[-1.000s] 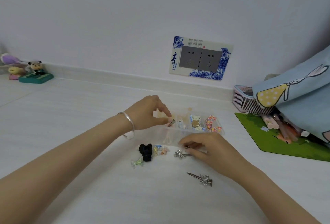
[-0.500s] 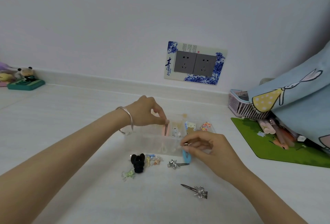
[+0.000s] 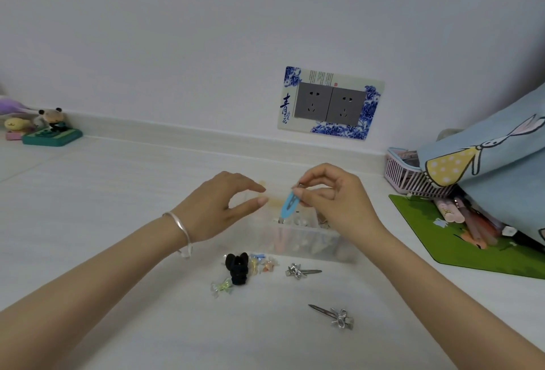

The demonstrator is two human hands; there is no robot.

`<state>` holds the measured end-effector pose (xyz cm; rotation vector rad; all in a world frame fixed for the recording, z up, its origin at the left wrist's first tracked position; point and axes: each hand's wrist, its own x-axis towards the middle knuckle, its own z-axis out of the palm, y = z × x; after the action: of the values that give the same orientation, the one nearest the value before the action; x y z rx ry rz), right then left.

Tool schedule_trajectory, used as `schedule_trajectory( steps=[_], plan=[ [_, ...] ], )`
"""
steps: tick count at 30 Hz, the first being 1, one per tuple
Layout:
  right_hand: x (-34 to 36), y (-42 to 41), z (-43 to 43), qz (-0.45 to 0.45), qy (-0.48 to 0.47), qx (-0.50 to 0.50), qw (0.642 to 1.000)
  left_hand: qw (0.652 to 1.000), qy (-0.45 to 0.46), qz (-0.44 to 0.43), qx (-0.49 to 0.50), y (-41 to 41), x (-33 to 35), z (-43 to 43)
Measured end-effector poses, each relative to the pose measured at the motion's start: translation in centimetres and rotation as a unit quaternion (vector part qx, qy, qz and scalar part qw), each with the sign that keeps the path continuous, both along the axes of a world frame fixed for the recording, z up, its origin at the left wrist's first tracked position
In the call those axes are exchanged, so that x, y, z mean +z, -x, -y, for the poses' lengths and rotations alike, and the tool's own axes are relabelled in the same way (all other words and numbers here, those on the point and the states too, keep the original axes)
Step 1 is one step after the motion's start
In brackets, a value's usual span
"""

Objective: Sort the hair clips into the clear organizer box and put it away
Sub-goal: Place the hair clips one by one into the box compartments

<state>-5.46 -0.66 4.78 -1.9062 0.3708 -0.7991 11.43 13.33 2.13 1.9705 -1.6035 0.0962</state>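
Dangling point-down over the middle of the box (image 3: 309, 241), a blue clip (image 3: 290, 204) is being pinched at its upper end between the thumb and forefinger of the right hand (image 3: 333, 203), whose other fingers are curling loosely behind. The clip's lower tip is reaching the box's top edge; whether it is touching anything inside I cannot tell. The box, clear and open-topped, is sitting on the white counter (image 3: 118, 198) and is holding several small clips, pink and pale ones among them, though blur is hiding which compartment each is lying in.

Above the box's left end the left hand (image 3: 218, 207) is hovering with thumb and forefinger spread apart, gripping nothing; a silver bangle (image 3: 183, 229) is circling its wrist.

Just in front of the box, loose clips are lying on the counter: a black clip (image 3: 237, 270) off its left corner, tiny coloured clips (image 3: 262, 263) clustering beside that one, a clear bow clip (image 3: 221, 287) a little nearer the person, and a silver clip (image 3: 299, 270) before the box's middle. A second silver clip (image 3: 333, 315) is lying farther forward.

Right of the box a green mat (image 3: 472, 251) is carrying pens (image 3: 466, 216), with a pink basket (image 3: 404, 176) behind it and a pale blue rabbit-print bag (image 3: 501, 163) leaning over both. Behind the box a double socket (image 3: 330, 102) is sitting on the wall (image 3: 177, 45). Well left of the box, small toys (image 3: 51, 130) are standing by the wall.
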Motion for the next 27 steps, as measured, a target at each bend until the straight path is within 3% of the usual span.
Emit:
schedule_trajectory(
  steps=[4, 9, 15, 19, 21, 23, 27],
  plan=[
    [-0.8, -2.1, 0.5, -0.099, 0.096, -0.015, 0.990, 0.999, 0.015, -0.048, -0.002, 0.3, -0.9, -0.9],
    [-0.9, -2.2, 0.2, -0.172, 0.121, 0.028, 0.977, 0.999, 0.010, -0.053, -0.003, 0.1, -1.4, -1.1],
    [-0.9, -0.7, 0.2, -0.115, 0.170, -0.025, 0.978, 0.998, 0.015, -0.056, -0.013, 0.4, -1.2, -1.6],
    [-0.6, 2.3, -1.3, -0.100, 0.131, 0.045, 0.985, 0.997, 0.030, -0.053, -0.039, 1.1, -0.8, -1.9],
    [-1.4, 3.6, -1.8, -0.177, 0.154, 0.078, 0.969, 0.997, 0.024, -0.055, -0.052, 1.6, -0.9, -1.9],
    [-2.5, 4.2, -1.9, -0.263, 0.247, 0.059, 0.931, 0.996, 0.012, -0.061, -0.064, 2.0, -1.0, -1.9],
    [-3.9, 3.8, -1.8, -0.313, 0.334, 0.031, 0.889, 0.994, 0.015, -0.068, -0.079, 2.2, -0.9, -2.0]
  ],
)
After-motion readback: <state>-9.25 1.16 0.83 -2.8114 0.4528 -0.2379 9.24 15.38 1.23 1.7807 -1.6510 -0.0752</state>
